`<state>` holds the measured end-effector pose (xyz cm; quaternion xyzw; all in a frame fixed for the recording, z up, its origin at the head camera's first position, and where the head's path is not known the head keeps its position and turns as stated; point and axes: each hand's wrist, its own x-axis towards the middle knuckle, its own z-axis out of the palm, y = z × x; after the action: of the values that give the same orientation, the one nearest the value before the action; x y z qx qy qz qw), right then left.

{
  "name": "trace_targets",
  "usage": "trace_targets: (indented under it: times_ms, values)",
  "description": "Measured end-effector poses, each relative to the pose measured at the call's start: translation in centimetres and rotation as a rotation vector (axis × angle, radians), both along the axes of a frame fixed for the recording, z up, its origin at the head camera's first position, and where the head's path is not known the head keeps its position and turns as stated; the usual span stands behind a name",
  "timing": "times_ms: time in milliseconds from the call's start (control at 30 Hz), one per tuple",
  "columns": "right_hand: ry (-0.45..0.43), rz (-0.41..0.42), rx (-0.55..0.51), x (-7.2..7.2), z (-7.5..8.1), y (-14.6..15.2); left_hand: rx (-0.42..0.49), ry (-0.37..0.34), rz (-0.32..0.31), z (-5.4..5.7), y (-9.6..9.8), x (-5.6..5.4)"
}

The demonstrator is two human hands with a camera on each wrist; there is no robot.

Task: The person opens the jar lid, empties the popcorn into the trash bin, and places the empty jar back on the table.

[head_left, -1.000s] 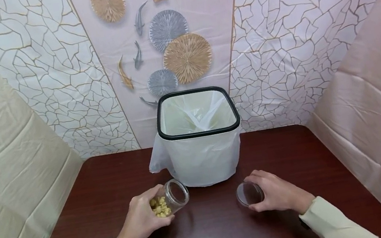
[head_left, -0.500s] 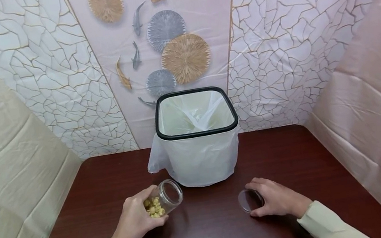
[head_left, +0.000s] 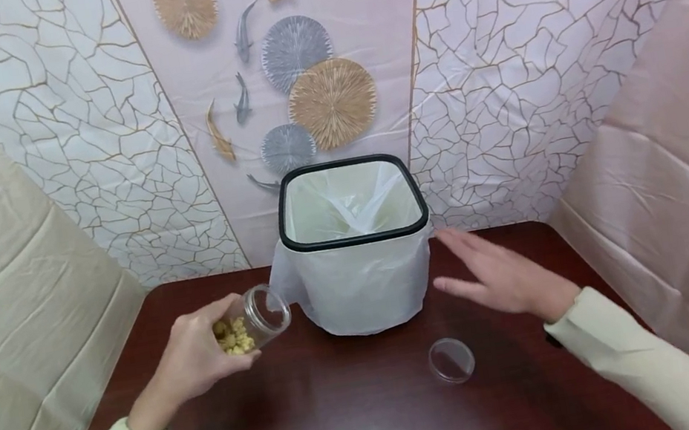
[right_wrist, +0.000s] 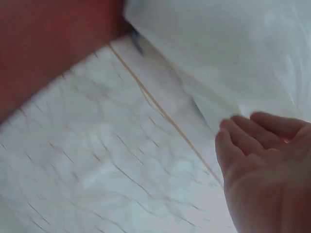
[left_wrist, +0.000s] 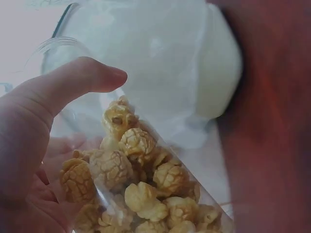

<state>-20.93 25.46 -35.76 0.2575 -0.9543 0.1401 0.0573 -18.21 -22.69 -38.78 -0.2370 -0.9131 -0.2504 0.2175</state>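
My left hand (head_left: 193,348) grips a clear jar (head_left: 259,319), tilted with its uncovered mouth toward the right, left of the bin. Caramel popcorn (left_wrist: 146,179) fills its lower part and shows through the wall in the left wrist view. My right hand (head_left: 506,276) is raised with fingers extended at the right side of the bin, holding nothing. On the table in front of it lies a round clear lid (head_left: 452,360). In the right wrist view the fingers (right_wrist: 248,138) appear near the bin's white bag.
A bin (head_left: 363,287) with a black rim and a white plastic liner stands at the back middle of the dark red table (head_left: 351,424). Patterned fabric (head_left: 500,85) hangs behind it, and beige cloth walls (head_left: 4,246) flank both sides.
My right hand has let go of the lid, leaving it on the table, and moved up toward the bin with its fingers spread out. The left hand has raised the jar and moved it left.
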Motion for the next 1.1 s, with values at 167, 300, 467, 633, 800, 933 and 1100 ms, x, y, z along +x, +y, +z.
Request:
trace_targets:
  times_ms: [167, 300, 467, 633, 800, 933, 1100]
  values:
    - [0.06, -0.006, -0.008, -1.5, 4.8, -1.2, -0.054, 0.074, 0.016, 3.5, -0.6, -0.6]
    - [0.082, 0.024, 0.021, -2.8, 7.2, -2.2, -0.102, 0.108, 0.018, 6.1, -0.8, -1.2]
    - [0.073, 0.042, 0.096, -4.4, 8.5, -3.1, -0.161, 0.155, -0.025, 9.3, -0.4, -2.4]
    - [0.032, 0.034, 0.132, -5.4, 8.0, -3.7, -0.22, 0.196, -0.069, 11.9, 0.5, -3.5]
    - [-0.019, 0.025, 0.127, -5.7, 6.8, -3.4, -0.254, 0.195, -0.096, 13.5, 1.6, -4.9]
    - [-0.025, 0.021, 0.108, -5.7, 6.6, -3.3, -0.282, 0.158, -0.079, 14.1, 2.4, -6.0]
    - [-0.031, 0.029, 0.105, -5.7, 6.6, -3.5, -0.342, 0.162, -0.055, 14.6, 3.4, -7.4]
